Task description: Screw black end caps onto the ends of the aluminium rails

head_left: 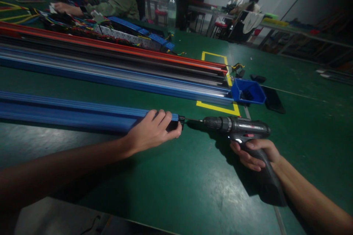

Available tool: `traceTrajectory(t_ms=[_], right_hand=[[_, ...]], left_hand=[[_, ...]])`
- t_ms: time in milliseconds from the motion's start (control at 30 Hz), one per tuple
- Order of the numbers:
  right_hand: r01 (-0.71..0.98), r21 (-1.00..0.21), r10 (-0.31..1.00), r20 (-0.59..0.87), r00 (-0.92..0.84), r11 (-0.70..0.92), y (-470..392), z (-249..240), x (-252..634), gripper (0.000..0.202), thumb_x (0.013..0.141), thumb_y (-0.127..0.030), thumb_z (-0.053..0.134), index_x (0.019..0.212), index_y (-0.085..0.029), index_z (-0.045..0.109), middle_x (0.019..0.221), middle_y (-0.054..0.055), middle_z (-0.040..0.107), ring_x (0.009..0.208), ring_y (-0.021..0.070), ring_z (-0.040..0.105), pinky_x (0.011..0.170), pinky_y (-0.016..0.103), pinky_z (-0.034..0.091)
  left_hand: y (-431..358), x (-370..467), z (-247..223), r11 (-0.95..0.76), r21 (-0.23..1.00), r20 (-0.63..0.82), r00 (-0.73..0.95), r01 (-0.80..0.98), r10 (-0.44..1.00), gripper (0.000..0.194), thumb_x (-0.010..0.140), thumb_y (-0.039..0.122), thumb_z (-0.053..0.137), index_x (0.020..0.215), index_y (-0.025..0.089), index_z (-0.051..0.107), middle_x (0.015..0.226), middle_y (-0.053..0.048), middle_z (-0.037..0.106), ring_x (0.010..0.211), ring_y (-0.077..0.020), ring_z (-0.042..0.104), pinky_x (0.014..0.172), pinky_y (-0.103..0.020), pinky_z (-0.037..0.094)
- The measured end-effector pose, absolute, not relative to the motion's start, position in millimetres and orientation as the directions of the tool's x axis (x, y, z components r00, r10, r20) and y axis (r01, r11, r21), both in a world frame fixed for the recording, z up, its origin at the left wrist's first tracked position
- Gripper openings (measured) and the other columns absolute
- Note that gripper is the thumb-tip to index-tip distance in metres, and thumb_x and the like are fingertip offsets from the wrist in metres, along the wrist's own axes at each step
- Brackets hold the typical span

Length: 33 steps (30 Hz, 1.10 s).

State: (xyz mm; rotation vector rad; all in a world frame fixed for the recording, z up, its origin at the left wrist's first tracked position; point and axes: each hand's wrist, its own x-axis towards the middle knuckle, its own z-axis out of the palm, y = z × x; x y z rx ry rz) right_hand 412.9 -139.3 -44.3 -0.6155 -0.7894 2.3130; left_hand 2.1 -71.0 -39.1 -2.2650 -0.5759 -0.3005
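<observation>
My left hand (153, 130) is wrapped over the right end of a long blue metal profile (68, 114) that lies on the green table. A black end cap (180, 119) sits at that end, partly covered by my thumb and fingers. My right hand (256, 152) grips a black cordless drill (237, 126) by its handle, with a finger near the trigger. The drill lies level, pointing left. Its long thin bit (194, 119) reaches to the end cap; whether it sits in a screw is too small to tell. A small light glows on the drill.
Behind lie more long profiles, a blue one (154, 86) and a red one (138, 51). A blue bin (248, 91) with dark parts stands at their right end beside a dark flat object (273, 99). Wires and electronics (124, 35) lie farther back, near a person's hand (67, 8).
</observation>
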Motion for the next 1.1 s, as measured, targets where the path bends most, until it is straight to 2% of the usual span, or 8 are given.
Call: traceTrajectory(t_ms=[1100], right_hand=[[-0.393, -0.651, 0.664, -0.233, -0.711, -0.649, -138.2, -41.7, 410.4, 0.029, 0.095, -0.023, 0.062, 0.112, -0.005, 0.075, 0.078, 0.005, 0.067, 0.037, 0.0005, 0.039, 0.043, 0.015, 0.048]], left_hand=[[-71.5, 2.9, -38.7, -0.616, -0.611, 0.385, 0.866, 0.498, 0.319, 0.046, 0.102, 0.043, 0.063, 0.143, 0.027, 0.047, 0.116, -0.019, 0.073, 0.1, -0.0305, 0.071, 0.079, -0.04, 0.053]])
